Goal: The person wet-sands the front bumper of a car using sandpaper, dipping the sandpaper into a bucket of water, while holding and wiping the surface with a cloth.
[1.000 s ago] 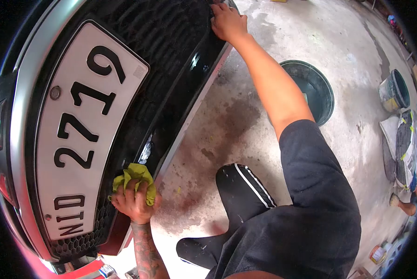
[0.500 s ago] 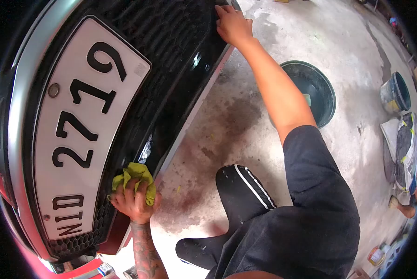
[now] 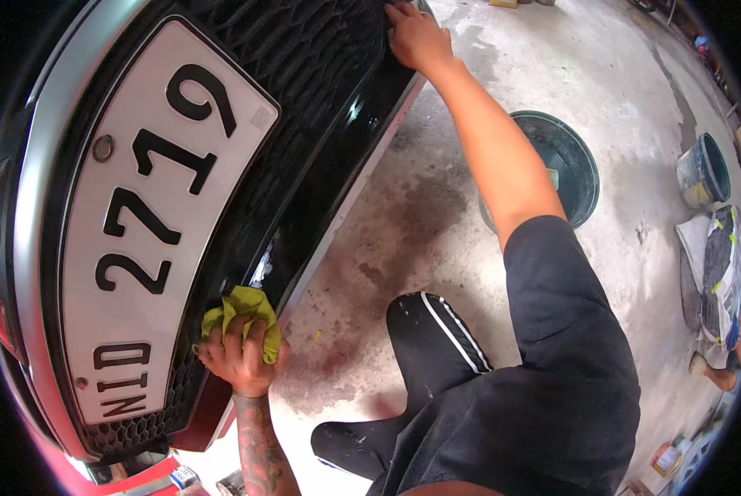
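My left hand (image 3: 245,364) is closed around a crumpled yellow-green cloth (image 3: 242,318). It presses the cloth against the glossy black lower trim of a car bumper (image 3: 304,194), beside the lower end of the licence plate (image 3: 143,215). Farther up the same trim, my right hand (image 3: 418,37) rests its fingers on the far end of the bumper, arm stretched out. I see no object in that hand, though its palm side is hidden. The white plate has black characters and sits on a black honeycomb grille (image 3: 292,62).
A round dark green basin (image 3: 581,178) stands on the stained concrete floor (image 3: 403,198), partly behind my right arm. Beyond it are a bucket (image 3: 703,174) and grey-white bags (image 3: 705,264). Another person's leg (image 3: 718,376) shows at the right edge. A small tin (image 3: 664,459) lies at the lower right.
The view has shifted slightly, so the plate and grille sit a little farther right. Both hands stay at nearly the same spots, with the cloth still in my left hand.
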### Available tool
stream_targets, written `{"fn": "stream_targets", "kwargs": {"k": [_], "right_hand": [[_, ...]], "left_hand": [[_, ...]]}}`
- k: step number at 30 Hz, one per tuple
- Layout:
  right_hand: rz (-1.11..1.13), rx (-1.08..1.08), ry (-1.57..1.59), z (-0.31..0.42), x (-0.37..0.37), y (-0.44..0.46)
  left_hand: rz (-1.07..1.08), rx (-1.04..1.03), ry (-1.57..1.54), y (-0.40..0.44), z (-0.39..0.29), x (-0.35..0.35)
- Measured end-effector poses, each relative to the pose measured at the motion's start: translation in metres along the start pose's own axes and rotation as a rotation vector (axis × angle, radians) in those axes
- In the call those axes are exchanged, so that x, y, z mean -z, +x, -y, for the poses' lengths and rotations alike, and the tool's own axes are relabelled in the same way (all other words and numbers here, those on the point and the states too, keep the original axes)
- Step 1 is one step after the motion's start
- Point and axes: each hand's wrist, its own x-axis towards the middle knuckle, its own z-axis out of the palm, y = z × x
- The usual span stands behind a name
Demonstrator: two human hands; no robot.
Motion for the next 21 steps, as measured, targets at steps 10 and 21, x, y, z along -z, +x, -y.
{"fn": "stream_targets", "kwargs": {"k": [10,21], "right_hand": [[-0.102,0.27,-0.015,-0.018,-0.02,0.007],[-0.084,0.271,0.059,0.028,0.042,-0.097]], "left_hand": [[0.002,0.008,-0.013,0.001,0.0,0.0],[0.008,0.019,-0.009,-0.001,0.0,0.001]]}}
